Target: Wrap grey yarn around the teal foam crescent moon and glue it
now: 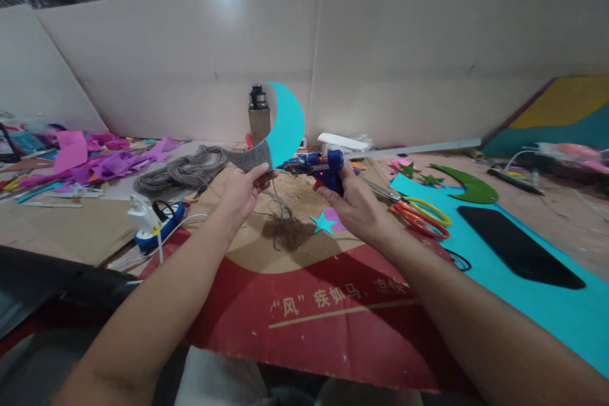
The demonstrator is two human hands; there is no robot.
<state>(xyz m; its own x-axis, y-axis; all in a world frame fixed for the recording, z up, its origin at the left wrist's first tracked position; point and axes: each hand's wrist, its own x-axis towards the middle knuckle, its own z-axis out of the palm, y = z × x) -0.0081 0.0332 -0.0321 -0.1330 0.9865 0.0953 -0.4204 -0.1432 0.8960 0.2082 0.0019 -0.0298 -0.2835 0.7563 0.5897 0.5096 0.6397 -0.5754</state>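
Note:
My left hand [250, 190] is closed on a turquoise crescent moon [289, 124], held upright above the table. Grey yarn [257, 157] is wound around the moon's lower part, and loose strands [285, 222] of it dangle onto the cardboard below. In my right hand [354, 200] is a blue hot glue gun [323, 167] with a small red light on its side. Its nozzle points left, close to the edge of the wrapped part; I cannot tell if they touch. A turquoise star [323, 223] lies beneath the gun, beside a purple scrap [335, 218].
A grey yarn skein [183, 171] and blue power strip [159, 228] lie left, near pink and purple scraps [95, 155]. A bottle [259, 117] stands behind. To the right are scissors [421, 216], a green crescent [471, 187], green stars [431, 180] and a black phone [518, 246].

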